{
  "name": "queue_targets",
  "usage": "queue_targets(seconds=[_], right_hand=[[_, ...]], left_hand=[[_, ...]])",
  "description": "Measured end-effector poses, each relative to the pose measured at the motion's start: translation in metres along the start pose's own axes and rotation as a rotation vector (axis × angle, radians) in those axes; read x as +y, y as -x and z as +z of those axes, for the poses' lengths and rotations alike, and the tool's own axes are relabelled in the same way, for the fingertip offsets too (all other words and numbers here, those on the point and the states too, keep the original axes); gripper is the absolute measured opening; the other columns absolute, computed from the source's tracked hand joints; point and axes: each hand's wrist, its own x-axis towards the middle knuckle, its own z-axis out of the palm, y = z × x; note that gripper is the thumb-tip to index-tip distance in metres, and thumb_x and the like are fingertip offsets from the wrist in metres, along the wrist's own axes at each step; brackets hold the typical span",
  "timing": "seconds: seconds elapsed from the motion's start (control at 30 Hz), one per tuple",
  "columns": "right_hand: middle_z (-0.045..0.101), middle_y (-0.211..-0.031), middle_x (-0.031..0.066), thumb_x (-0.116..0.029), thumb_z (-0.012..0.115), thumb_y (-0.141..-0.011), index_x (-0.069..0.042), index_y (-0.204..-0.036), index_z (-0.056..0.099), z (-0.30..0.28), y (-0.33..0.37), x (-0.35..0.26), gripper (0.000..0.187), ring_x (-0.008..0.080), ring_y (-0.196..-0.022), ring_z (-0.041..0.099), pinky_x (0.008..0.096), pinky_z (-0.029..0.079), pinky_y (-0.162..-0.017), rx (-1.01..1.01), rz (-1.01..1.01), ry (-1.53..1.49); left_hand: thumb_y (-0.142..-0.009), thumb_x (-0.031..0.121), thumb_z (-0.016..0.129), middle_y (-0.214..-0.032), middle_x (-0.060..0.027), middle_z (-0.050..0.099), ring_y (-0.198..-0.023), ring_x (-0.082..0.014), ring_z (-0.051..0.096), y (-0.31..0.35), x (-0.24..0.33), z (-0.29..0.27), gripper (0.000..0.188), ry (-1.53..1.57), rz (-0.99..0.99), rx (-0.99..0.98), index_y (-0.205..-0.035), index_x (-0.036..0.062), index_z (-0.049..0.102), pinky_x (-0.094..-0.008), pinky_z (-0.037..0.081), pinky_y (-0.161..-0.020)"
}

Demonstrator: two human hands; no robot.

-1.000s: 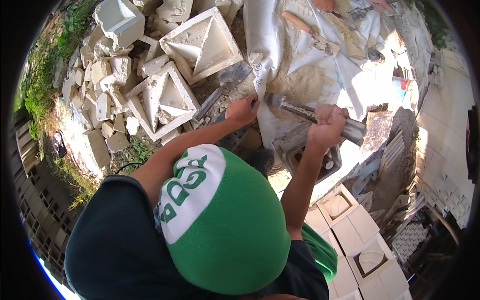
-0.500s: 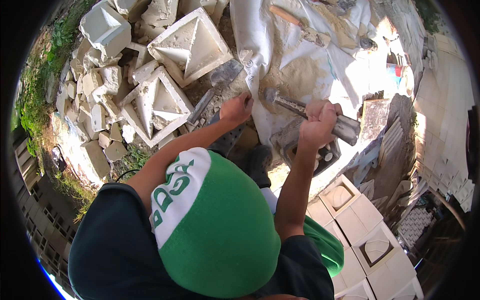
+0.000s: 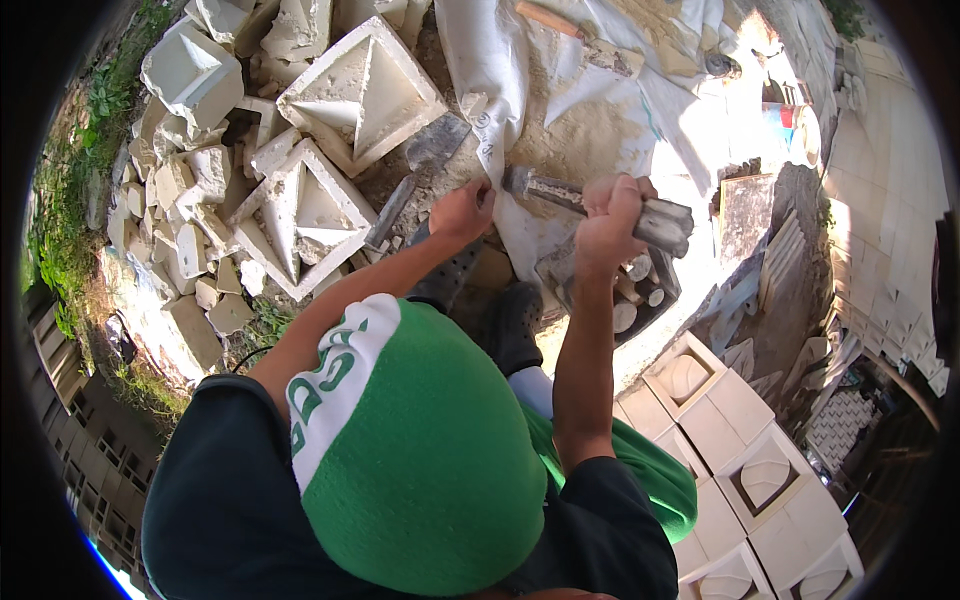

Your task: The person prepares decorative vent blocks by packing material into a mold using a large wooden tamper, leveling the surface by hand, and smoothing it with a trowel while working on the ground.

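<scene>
My right hand (image 3: 612, 222) is wrapped round a long grey tool, thick and blocky at its right end (image 3: 665, 227), with a narrower shaft reaching left to a dark end. I cannot tell its exact kind. Held in the air, it passes over the white sheet. My left hand (image 3: 462, 212) is closed near the sheet's left edge, apart from the tool; what its fingers hold, if anything, is hidden. Beside it lie a grey bar (image 3: 391, 212) and a flat grey plate (image 3: 437, 142) among crumbs.
Two cream square blocks with pointed hollows (image 3: 350, 95) and broken chunks (image 3: 195, 175) fill the left. Sand dusts the white sheet (image 3: 490, 70), where a wooden-handled tool (image 3: 548, 18) lies. A dark box (image 3: 668, 298) holds round pieces. Pale blocks (image 3: 720, 430) line the lower right.
The right hand and its tool have shifted left and slightly up, uncovering more round pieces in the box. The left hand stays closed in nearly the same spot; the whole view has shifted slightly.
</scene>
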Motion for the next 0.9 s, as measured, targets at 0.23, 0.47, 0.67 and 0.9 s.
queue_targets(seconds=[0.23,0.47,0.67,0.9], right_hand=[[0.031,-0.05,-0.0023,-0.004,0.047,-0.082,-0.01,-0.063,0.031,0.008,-0.02,-0.027,0.026,0.007,-0.043,0.026,0.0247,0.022,-0.041,-0.116,0.109,-0.057],[0.036,-0.053,-0.0025,-0.004,0.049,-0.083,-0.007,-0.061,0.036,0.016,-0.019,-0.033,0.025,0.0073,-0.045,0.031,0.0253,0.025,-0.042,0.056,0.045,-0.059],[0.037,-0.053,-0.0025,-0.005,0.049,-0.083,-0.004,-0.066,0.044,0.01,-0.021,0.018,0.018,0.0074,-0.046,0.036,0.0252,0.027,-0.043,-0.085,0.014,0.099],[0.028,-0.05,-0.0032,-0.003,0.049,-0.081,-0.01,-0.061,0.033,0.026,-0.025,-0.083,0.026,0.0067,-0.042,0.026,0.0242,0.022,-0.041,0.021,0.003,-0.08]], left_hand=[[-0.084,0.039,0.055,-0.086,-0.0063,0.068,-0.078,-0.0271,0.065,-0.003,-0.005,-0.001,0.028,0.003,-0.036,-0.012,-0.099,0.0163,0.063,-0.0395,0.05,-0.072],[-0.083,0.039,0.056,-0.083,-0.0061,0.068,-0.078,-0.0271,0.065,-0.003,-0.003,-0.001,0.029,-0.029,-0.023,-0.018,-0.095,0.0128,0.061,-0.04,0.049,-0.072],[-0.083,0.038,0.056,-0.083,-0.007,0.068,-0.078,-0.0286,0.065,0.001,-0.005,0.0,0.027,-0.039,-0.036,0.004,-0.094,0.0129,0.06,-0.0407,0.049,-0.071],[-0.083,0.037,0.055,-0.082,-0.0078,0.068,-0.079,-0.0294,0.065,-0.001,-0.002,-0.002,0.025,-0.048,-0.039,-0.019,-0.094,0.0145,0.06,-0.041,0.049,-0.07]])
